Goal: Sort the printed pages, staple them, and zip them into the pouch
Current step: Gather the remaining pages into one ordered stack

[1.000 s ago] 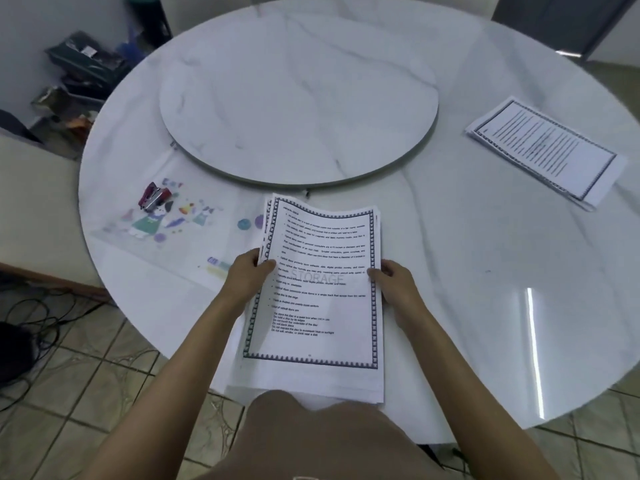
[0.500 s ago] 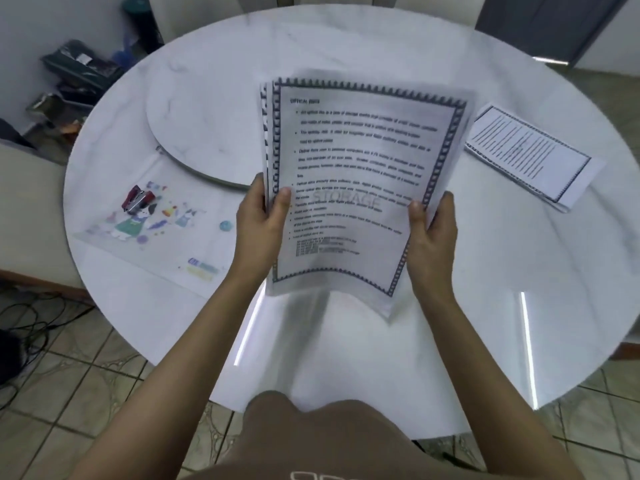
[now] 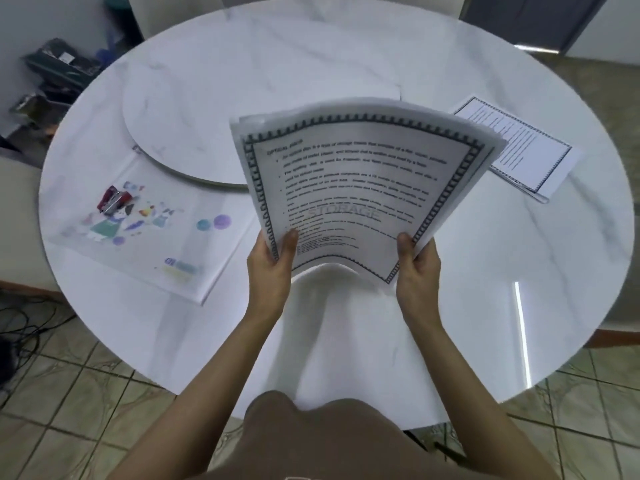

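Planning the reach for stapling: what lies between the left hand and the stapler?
Head view: only the printed pouch, on which the stapler rests, then bare table up to the left hand.

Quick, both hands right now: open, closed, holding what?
Left hand: closed, gripping the lower left edge of the printed pages.
Right hand: closed, gripping their lower right edge.

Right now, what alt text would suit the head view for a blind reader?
The left hand and right hand grip the lower corners of a curved sheaf of white black-bordered printed pages above a round white marble table. A red stapler lies on a clear cartoon-printed pouch at left; another bordered paper stack lies at right.
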Available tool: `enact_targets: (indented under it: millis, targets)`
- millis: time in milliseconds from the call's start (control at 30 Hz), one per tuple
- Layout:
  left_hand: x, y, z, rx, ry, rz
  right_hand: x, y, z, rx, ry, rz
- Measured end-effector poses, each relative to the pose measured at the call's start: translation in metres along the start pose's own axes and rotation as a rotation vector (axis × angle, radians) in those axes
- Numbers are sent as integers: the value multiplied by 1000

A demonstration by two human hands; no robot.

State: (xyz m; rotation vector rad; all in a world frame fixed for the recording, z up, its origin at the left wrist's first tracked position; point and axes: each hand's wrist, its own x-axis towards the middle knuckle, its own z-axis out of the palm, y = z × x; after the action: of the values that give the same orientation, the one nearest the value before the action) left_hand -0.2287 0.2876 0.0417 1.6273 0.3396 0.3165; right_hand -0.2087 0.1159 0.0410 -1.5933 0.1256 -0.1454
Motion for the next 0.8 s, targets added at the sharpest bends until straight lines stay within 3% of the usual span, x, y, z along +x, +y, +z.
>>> enact_targets:
  millis: [800]
  targets:
    - [-9,-37,27,67,-100,-83,4,31,-27,-4,-16,41]
